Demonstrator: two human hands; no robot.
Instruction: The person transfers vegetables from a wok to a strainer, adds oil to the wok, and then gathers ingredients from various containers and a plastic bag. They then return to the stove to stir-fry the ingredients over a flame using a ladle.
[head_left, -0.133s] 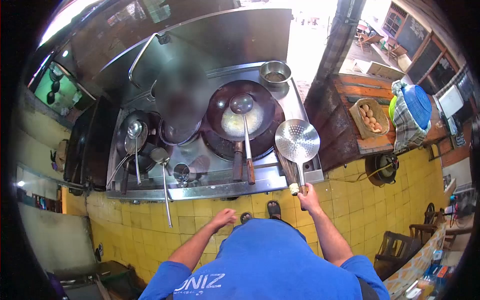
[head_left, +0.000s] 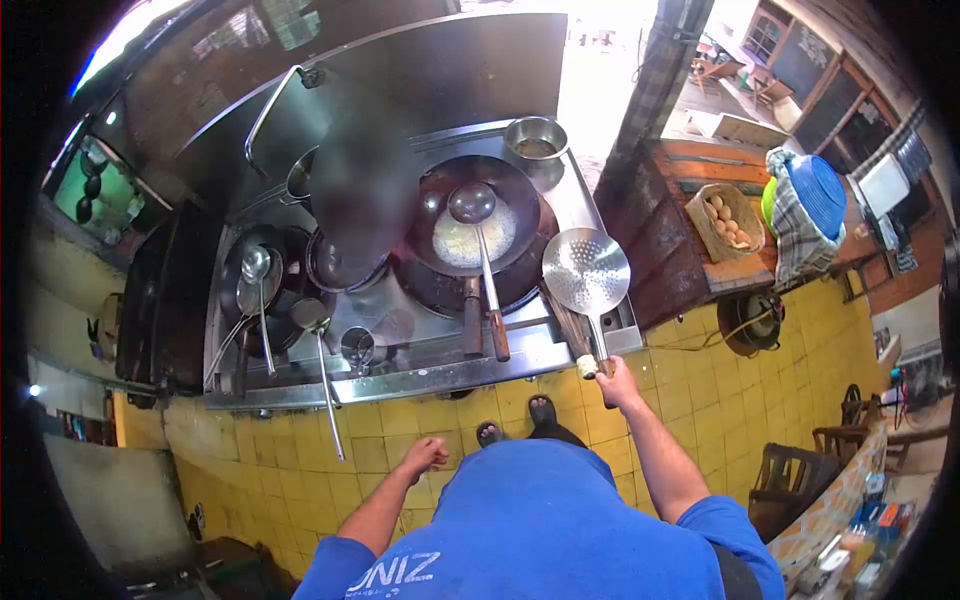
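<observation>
A blurred dark patch point(head_left: 362, 190) hides the stove's middle and part of the small pan point(head_left: 340, 268). The right hand point(head_left: 612, 380) covers the skimmer point(head_left: 586, 272) handle's end. The shirt point(head_left: 545, 520) hides most of both feet. The basket point(head_left: 728, 222) contents are too small to tell.

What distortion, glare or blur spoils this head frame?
Head view: strong fisheye bending with a black vignette; daylight blown out at the top behind the wok; a blurred dark patch left of it; the right hand on the skimmer is sharp.
</observation>
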